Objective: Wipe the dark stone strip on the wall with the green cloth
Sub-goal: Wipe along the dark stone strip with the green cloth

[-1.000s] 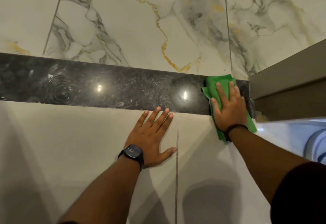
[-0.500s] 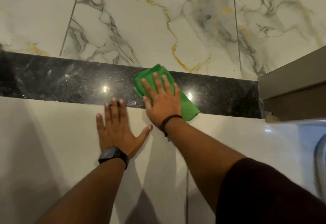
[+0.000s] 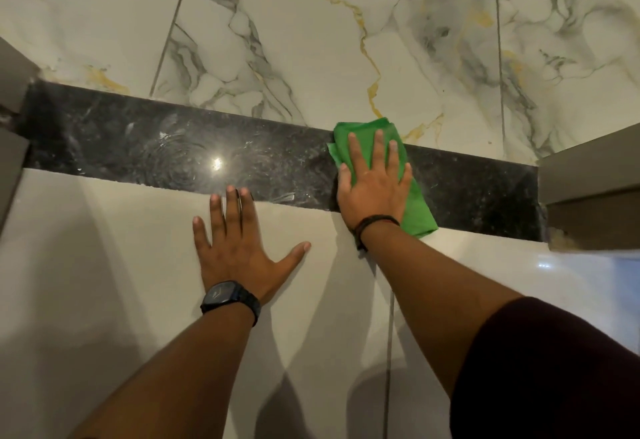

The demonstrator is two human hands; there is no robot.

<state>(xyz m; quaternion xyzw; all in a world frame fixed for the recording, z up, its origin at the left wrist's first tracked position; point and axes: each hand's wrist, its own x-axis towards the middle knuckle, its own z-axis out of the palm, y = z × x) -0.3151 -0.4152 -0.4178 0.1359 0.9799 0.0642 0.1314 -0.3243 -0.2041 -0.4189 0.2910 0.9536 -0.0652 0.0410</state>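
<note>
The right hand (image 3: 375, 189) is covering the middle of the green cloth (image 3: 417, 213); the cloth is hiding part of the dark stone strip (image 3: 138, 148). Both forearms are running off the bottom edge.

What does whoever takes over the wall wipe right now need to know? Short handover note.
Right hand: flat, pressing the green cloth onto the dark stone strip, right of the strip's middle.
Left hand: empty, splayed on the pale tile below the strip, fingertips at its lower edge.
Done: cannot tell how much has been wiped; right of the cloth the strip looks plain dark.
Left: swirl marks and smears show on the strip left of the cloth, around the light glare. Wipe that stretch out to the left end.
</note>
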